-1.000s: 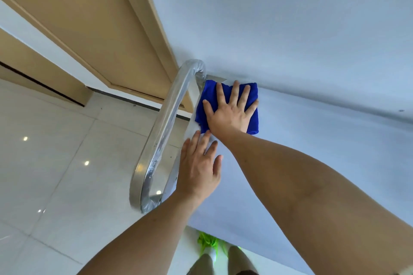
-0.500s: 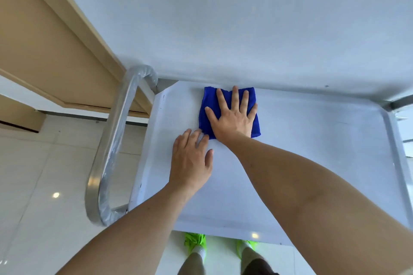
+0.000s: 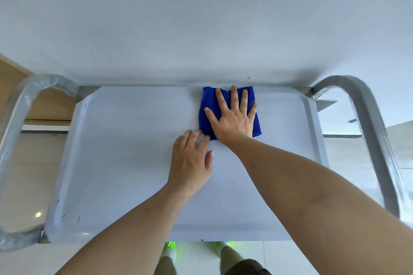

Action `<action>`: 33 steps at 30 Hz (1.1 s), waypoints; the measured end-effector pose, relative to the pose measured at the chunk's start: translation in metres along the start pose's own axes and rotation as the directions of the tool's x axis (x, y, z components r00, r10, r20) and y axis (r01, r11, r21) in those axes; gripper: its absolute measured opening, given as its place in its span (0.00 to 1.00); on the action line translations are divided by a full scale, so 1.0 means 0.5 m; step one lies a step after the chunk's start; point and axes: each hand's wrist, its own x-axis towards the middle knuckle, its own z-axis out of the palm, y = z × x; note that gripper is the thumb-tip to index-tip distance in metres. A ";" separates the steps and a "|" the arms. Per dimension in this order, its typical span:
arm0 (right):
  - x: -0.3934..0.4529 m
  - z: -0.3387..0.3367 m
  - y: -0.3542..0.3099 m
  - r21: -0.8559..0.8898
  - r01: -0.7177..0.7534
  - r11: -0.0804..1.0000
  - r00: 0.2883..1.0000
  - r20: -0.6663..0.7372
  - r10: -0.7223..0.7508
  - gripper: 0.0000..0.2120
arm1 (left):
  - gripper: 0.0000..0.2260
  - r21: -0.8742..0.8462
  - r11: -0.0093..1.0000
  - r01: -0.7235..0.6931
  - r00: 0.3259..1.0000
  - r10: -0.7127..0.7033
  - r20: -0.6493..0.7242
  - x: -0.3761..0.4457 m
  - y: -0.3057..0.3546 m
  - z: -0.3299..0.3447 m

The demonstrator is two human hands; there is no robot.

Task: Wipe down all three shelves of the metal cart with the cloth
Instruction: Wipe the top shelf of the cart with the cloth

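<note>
The metal cart's top shelf (image 3: 125,163) fills the middle of the view, a pale tray with a raised rim. A folded blue cloth (image 3: 206,105) lies flat on it by the far rim, right of centre. My right hand (image 3: 232,116) presses down on the cloth with fingers spread. My left hand (image 3: 190,158) rests flat on the bare shelf just beside the cloth's near left corner, holding nothing. The lower shelves are hidden under the top one.
Curved metal handles stand at both ends of the cart, the left handle (image 3: 15,123) wrapped in plastic film, the right handle (image 3: 375,131) bare. A white wall (image 3: 201,18) runs right behind the far rim. A wooden door (image 3: 11,69) is at far left. My feet (image 3: 169,252) stand at the near edge.
My right hand has slid the cloth to the right along the far rim, from the left corner to right of centre. My left hand followed on the shelf. The view swung right.
</note>
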 end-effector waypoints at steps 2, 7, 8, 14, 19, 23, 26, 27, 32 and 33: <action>0.001 -0.019 0.063 0.012 -0.043 0.999 0.999 0.000 0.043 0.35 | 0.20 0.000 1.000 -0.009 1.000 0.009 0.014 0.008 0.038 0.009; -0.005 -0.059 0.185 -0.003 -0.119 0.993 0.993 -0.004 0.119 0.35 | 0.15 -0.017 0.999 -0.031 1.000 0.031 0.002 0.015 0.109 0.025; -0.008 -0.064 0.201 0.003 -0.127 0.992 0.992 -0.005 0.127 0.35 | 0.14 -0.019 1.000 -0.023 1.000 0.023 -0.003 0.014 0.116 0.026; -0.031 -0.082 0.269 0.021 -0.169 0.985 0.986 -0.004 0.169 0.35 | 0.21 0.031 0.999 -0.045 0.998 0.043 0.044 0.005 0.122 0.022; -0.061 -0.093 0.304 0.018 -0.197 0.980 0.980 -0.007 0.197 0.35 | 0.20 0.024 0.999 -0.046 0.997 0.045 0.061 0.016 0.121 0.017; -0.117 -0.087 0.316 -0.004 -0.255 0.967 0.967 -0.010 0.255 0.35 | 0.21 0.012 0.999 -0.039 0.997 0.038 0.072 0.014 0.122 0.016; -0.158 -0.073 0.312 -0.021 -0.291 0.957 0.957 -0.020 0.290 0.35 | 0.22 0.034 0.998 -0.048 0.995 0.045 0.084 0.011 0.116 0.017; -0.168 -0.069 0.309 -0.026 -0.293 0.956 0.956 -0.022 0.293 0.35 | 0.22 0.043 0.998 -0.052 0.995 0.049 0.085 0.012 0.116 0.017; -0.202 -0.051 0.284 -0.030 -0.304 0.952 0.953 -0.028 0.303 0.35 | 0.22 0.100 0.993 -0.065 0.986 0.049 0.158 0.024 0.118 0.009; -0.208 -0.047 0.276 -0.034 -0.302 0.953 0.953 -0.031 0.301 0.35 | 0.21 0.113 0.991 -0.072 0.983 0.052 0.175 0.027 0.118 0.006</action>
